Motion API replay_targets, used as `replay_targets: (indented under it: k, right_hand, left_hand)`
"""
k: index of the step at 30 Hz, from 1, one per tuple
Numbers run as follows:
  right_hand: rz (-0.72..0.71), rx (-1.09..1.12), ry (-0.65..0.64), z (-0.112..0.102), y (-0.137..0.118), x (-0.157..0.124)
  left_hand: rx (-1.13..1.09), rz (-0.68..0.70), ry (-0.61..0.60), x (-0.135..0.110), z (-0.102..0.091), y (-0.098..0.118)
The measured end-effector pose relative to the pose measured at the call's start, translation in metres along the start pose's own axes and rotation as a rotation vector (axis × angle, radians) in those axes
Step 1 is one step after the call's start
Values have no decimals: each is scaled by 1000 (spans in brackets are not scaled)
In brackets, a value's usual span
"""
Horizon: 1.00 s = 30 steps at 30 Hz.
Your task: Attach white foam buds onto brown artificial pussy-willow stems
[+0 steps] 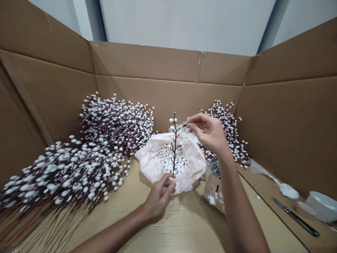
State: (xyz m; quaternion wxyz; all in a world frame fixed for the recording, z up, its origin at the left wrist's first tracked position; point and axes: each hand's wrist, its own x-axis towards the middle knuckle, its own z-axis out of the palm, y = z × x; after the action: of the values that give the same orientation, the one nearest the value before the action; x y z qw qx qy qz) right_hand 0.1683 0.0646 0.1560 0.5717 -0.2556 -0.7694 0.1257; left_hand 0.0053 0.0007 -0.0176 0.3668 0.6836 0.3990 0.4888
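Grip, L: our left hand (pixel 160 195) is closed on the foot of the twig (pixel 174 151). Thumb & fingers pinch the bare stem just above the bench (pixel 184 225), and the twig stands upright.

Entries, near to far:
1. Twig: thin dark stem w/ short side shoots. A few white beads sit near the top; the lower shoots are bare. It stands directly in front of the bag.
2. Bag (pixel 151 165): pale plastic w/ mouth open, on the bench just behind our left hand. Loose beads (pixel 167 158) are heaped inside.
3. Grip, R: our right hand (pixel 209 135) makes a narrow pinch, thumb & forefinger on the tip of an upper side shoot. We cannot tell whether a bead is betw. the fingertips.
4. Left pile (pixel 79 168): beaded stems lying along the bench, from near our left forearm back to the wall.
5. Right bunch (pixel 233 133): more beaded stems, behind our right hand.
6. Right edge: dark tool (pixel 295 216) (type unclear) and white bowl (pixel 322 205), well apart from both hands.
7. Cardboard walls (pixel 147 66) on three sides.

Risks, in our judgement:
- The stem is held only at its foot. A sideways tug from the right pinch could bend or snap the shoot.
- Fingers brushing the top could knock seated beads off.
- Our right forearm passes just beside the bag rim. Catching it could tip the bag & spill beads over the bench.
- Our left forearm lies near the left pile, so a careless sweep could drag stems.
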Motion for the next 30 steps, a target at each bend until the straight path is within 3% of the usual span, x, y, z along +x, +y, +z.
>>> replay_targets:
  k: [13, 30]
  right_hand:
    - [27, -33, -12, 1, 0, 0]
    - [66, 59, 88, -10, 3, 4]
  left_hand:
    - [16, 14, 19, 1, 0, 0]
    - [-19, -17, 38, 1, -1, 4]
